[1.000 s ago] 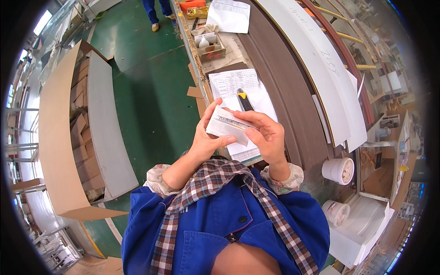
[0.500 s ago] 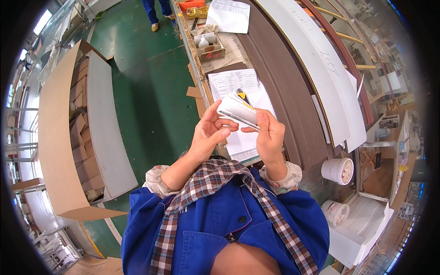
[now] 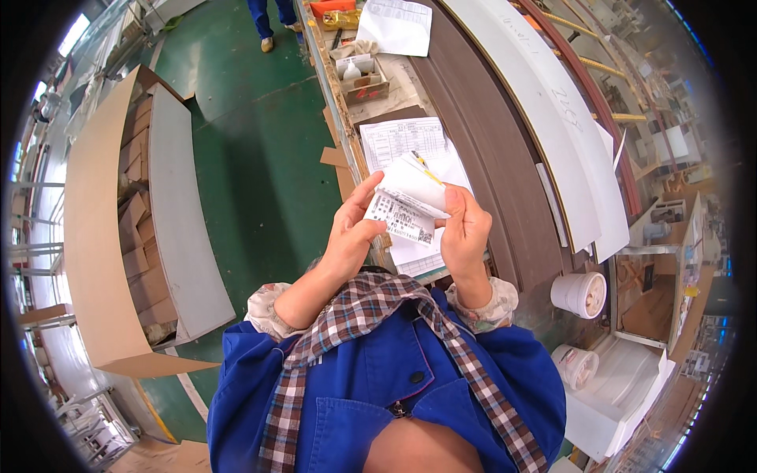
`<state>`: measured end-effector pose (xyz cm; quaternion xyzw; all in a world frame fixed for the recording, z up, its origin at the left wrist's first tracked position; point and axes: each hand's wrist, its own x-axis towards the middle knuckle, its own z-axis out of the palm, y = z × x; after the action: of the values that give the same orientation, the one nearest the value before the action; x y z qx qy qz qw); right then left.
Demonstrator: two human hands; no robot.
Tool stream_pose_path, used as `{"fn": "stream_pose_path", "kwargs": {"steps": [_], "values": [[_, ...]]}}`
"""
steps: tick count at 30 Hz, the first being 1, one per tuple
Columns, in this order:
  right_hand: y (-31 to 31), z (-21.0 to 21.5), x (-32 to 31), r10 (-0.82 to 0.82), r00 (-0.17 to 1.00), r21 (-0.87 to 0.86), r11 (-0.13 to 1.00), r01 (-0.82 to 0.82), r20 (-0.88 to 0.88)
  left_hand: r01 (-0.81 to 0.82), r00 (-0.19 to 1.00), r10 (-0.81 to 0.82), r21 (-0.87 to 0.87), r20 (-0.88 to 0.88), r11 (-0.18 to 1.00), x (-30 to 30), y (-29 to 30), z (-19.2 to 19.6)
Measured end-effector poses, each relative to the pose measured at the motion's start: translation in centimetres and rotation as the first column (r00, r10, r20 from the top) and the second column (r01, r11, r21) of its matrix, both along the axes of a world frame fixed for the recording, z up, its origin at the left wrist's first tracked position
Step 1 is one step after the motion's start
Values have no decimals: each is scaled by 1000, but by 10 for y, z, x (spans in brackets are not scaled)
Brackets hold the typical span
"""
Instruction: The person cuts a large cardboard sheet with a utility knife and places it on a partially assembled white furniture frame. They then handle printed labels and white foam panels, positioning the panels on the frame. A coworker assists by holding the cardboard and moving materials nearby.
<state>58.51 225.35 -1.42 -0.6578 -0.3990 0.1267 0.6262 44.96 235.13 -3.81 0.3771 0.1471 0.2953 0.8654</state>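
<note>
A small wad of white printed labels (image 3: 399, 222) is spread between my hands above the workbench. My left hand (image 3: 351, 231) pinches the left side, its thumb pressed on the printed face. At the opposite edge, my right hand (image 3: 465, 231) grips the wad between thumb and fingers. One leaf is folded back, so black print shows on the layer nearest me. Beneath them lie printed paper sheets (image 3: 406, 135) on the bench. A yellow and black utility knife (image 3: 421, 160) rests on the sheets, partly covered by the labels.
Long brown panels (image 3: 481, 134) and white panels (image 3: 544, 110) lie along the right. A small box with a white bottle (image 3: 364, 81) sits farther up the bench. Cardboard pieces fill a large carton (image 3: 102, 229) at left. White buckets (image 3: 579, 294) stand at right; another person's legs (image 3: 272, 20) show far off.
The wad of labels has been opened out, and its printed face now shows. My left hand has closed from spread fingers into a pinch on it. My right hand has barely moved.
</note>
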Motion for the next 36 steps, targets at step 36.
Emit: {"fn": "stream_pose_path", "kwargs": {"steps": [36], "values": [[-2,1,11,-110,988,-47,992,116,112,-19,995,38,213,-87,977,0,1,-18]]}}
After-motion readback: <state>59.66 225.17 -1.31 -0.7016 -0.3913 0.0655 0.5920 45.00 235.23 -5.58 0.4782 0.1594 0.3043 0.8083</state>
